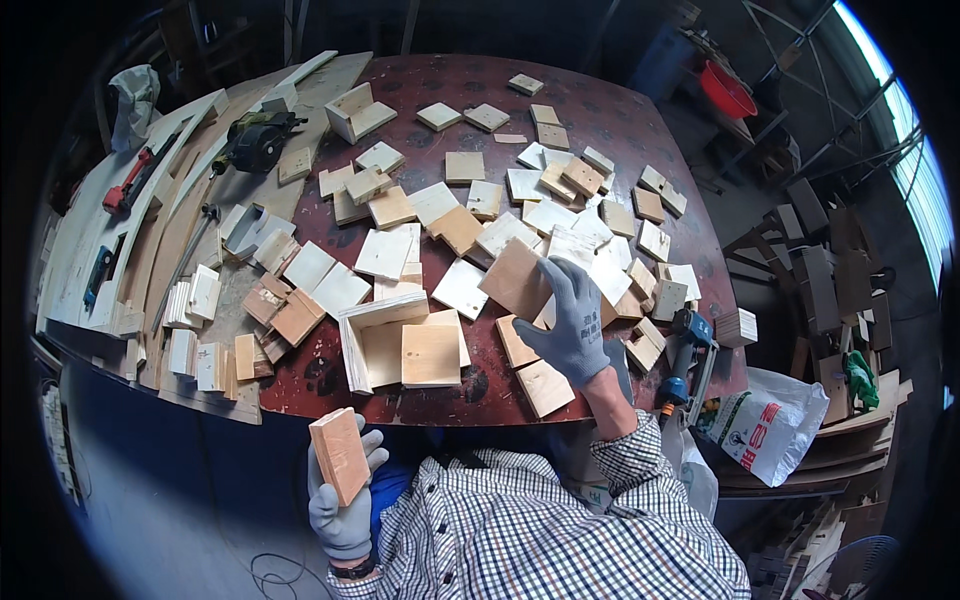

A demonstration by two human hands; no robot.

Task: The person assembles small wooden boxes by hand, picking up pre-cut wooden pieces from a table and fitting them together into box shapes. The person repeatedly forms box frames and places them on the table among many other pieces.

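My left hand (342,522), in a grey glove, grips a reddish-brown wooden block (341,457) just off the table's near edge. My right hand (574,325), gloved in grey too, is over the pile with thumb and fingers spread. Its fingertips are at the edge of a square brown wooden board (516,279); whether they touch it I cannot tell. Between the hands, near the edge, stands an open-sided corner piece of joined boards (362,346), with a square block (431,355) beside it. Two pale blocks (545,388) lie below my right hand.
Many loose wooden blocks cover the dark red table (420,85). A blue nail gun (686,360) lies at the right edge, above a white sack (765,425). Along the left are long boards (190,215), a dark power tool (256,140) and a red tool (128,181).
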